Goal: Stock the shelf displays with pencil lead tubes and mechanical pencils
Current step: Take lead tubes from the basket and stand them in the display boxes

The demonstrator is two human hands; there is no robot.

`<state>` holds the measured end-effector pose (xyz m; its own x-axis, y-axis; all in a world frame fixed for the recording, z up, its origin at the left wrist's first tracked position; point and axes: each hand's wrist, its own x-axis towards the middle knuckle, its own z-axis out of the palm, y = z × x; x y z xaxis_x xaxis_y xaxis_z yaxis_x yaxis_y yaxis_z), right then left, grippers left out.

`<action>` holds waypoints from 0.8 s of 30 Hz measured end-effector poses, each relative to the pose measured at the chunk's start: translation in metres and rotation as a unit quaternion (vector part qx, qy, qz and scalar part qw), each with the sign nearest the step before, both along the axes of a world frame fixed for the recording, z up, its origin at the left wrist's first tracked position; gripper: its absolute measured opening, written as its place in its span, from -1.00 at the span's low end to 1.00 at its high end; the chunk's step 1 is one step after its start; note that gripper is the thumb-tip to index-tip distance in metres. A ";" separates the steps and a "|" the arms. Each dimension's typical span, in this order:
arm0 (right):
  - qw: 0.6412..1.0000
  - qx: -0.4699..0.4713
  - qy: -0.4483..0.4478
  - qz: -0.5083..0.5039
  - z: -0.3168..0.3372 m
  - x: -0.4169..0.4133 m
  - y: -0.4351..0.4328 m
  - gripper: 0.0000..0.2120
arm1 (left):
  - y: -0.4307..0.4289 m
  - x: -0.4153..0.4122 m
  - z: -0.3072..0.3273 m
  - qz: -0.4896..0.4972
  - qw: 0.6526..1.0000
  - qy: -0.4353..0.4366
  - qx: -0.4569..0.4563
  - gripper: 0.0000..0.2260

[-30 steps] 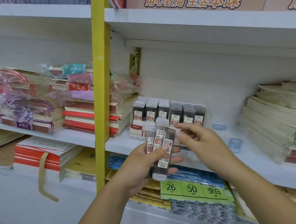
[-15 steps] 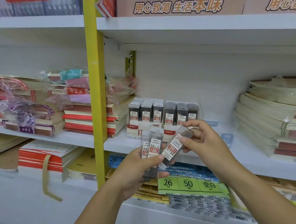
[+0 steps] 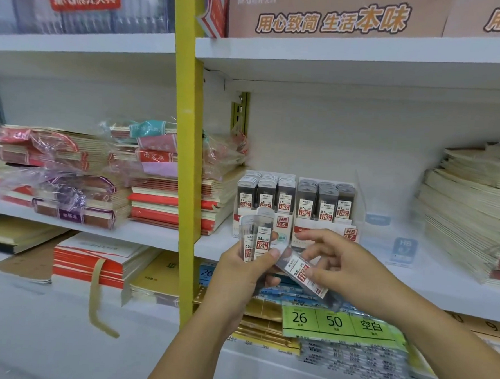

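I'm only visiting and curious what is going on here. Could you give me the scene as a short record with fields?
place: shop shelf of stationery
left hand: grips a few upright lead tubes
right hand: pinches one tilted lead tube, labelled 0.5
display: HB 0.5 box and HB 0.7 box, both holding tubes
nearby: notebook stacks beside the boxes

"Where were the white cardboard display boxes [image 3: 325, 226] set?"

"On the white middle shelf board [image 3: 152, 233], right of the yellow metal upright post [image 3: 186, 156]. Wrapped paper notebook stacks [image 3: 151, 201] were piled to their left, cream paper stacks [image 3: 460, 219] to their right. Clear plastic lead tubes [image 3: 257, 239] were held before them."
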<state>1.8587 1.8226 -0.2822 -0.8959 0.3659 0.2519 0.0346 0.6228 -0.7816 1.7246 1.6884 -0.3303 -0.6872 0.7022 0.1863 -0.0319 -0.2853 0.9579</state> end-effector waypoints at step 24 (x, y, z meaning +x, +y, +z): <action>0.860 0.467 0.013 -0.207 0.075 -0.113 0.053 -0.84 | -0.021 -0.059 -0.001 -0.049 0.998 -0.012 0.030 -0.82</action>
<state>1.7454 1.8752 -0.2075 -0.7273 0.2790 0.6271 0.3934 0.9181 0.0478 1.6652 1.6674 -0.3311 -0.6209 0.7540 0.2144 -0.0847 -0.3365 0.9379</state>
